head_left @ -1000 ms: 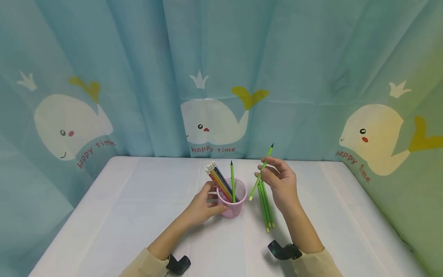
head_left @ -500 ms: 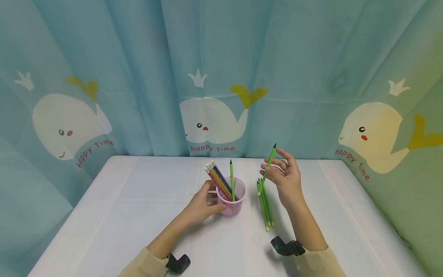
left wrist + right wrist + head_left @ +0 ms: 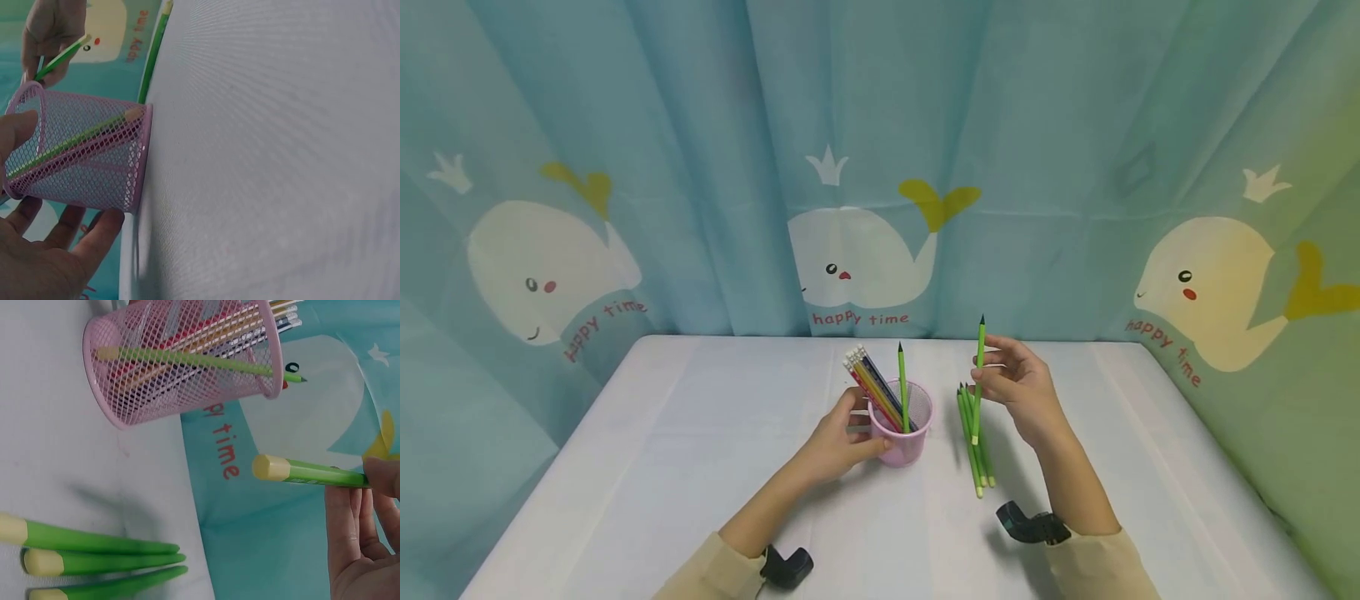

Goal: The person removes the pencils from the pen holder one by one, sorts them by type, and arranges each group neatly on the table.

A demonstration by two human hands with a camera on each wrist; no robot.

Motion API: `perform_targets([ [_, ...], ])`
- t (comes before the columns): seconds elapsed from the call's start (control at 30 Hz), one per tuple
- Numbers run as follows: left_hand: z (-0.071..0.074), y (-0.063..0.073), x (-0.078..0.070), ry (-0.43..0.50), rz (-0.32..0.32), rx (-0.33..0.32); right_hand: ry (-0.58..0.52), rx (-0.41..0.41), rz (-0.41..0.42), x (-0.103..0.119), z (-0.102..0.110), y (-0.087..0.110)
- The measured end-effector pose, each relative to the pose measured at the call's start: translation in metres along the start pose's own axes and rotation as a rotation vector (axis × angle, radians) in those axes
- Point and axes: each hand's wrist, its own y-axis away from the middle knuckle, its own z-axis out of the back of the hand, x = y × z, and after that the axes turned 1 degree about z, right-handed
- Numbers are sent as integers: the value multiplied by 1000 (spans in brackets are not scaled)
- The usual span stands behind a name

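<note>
A pink mesh pencil cup [image 3: 904, 451] stands upright on the white table, and my left hand [image 3: 833, 443] holds it from the left, thumb at the front and fingers around the side. Inside lean several pencils with white erasers [image 3: 877, 388] and one green pencil [image 3: 902, 379], dark tip up. My right hand [image 3: 1021, 390] pinches another green pencil [image 3: 319, 473] between thumb and fingers, to the right of the cup. That pencil is nearly upright, dark point up and pale yellow end down. Below it, three green pencils [image 3: 112, 560] lie side by side on the table.
A white cloth covers the table [image 3: 700, 467]. Behind its far edge hangs a blue-green curtain [image 3: 1045, 275] printed with whales. A black wrist camera [image 3: 1033, 525] sits on the right forearm, another black camera [image 3: 787, 568] on the left.
The green pencil in my right hand has swung from a slant to nearly upright, and the right fingers have shifted along it. The left hand and the cup have stayed in place.
</note>
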Motion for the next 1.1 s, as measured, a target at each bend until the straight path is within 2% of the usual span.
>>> perform_targets([
  [0.3, 2, -1, -1, -1, 2, -5, 84, 4, -40, -2, 8, -3],
  [0.73, 0, 1, 1, 14, 16, -10, 258, 4, -146, -7, 21, -2],
  [0.97, 0, 1, 0, 13, 9, -9, 355, -34, -196, -16, 24, -3],
  [1.1, 0, 1, 1, 11, 0, -5, 375, -59, -224, -22, 26, -5],
])
